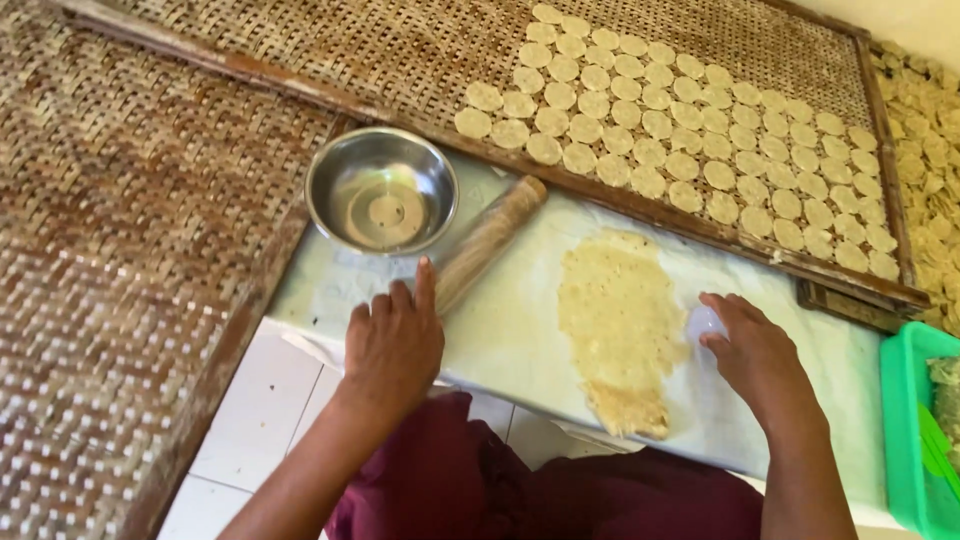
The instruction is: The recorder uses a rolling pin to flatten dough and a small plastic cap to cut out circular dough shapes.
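The left hand (393, 340) lies palm-down on the white plastic-covered tabletop (510, 330), fingers spread and holding nothing, its forefinger stretched toward the near end of the brown wooden rolling pin (490, 243). The pin rests at a slant, its far end pointing at the frame of the woven bamboo drying tray (400, 50); whether the fingertip touches it cannot be told for sure. Just left of the pin stands a round shiny steel bowl (381, 190), with what looks like a little liquid at the bottom.

The right hand (758, 352) is cupped over a small round whitish cutter (706, 322), fingers wrapped over its top, at the right edge of the thin pale-yellow rolled dough sheet (620, 325). That sheet lies flat between the two hands, long from far to near, ragged at its borders and rougher at the near end.

It looks soft, limp and easily torn, likely tacky on the plastic; it would be best lifted from beneath a border with flat fingers, never pinched in the middle.

Rows of small round cut dough discs (660, 125) cover the far tray's right part. A green plastic basket (915, 440) sits at the right border.
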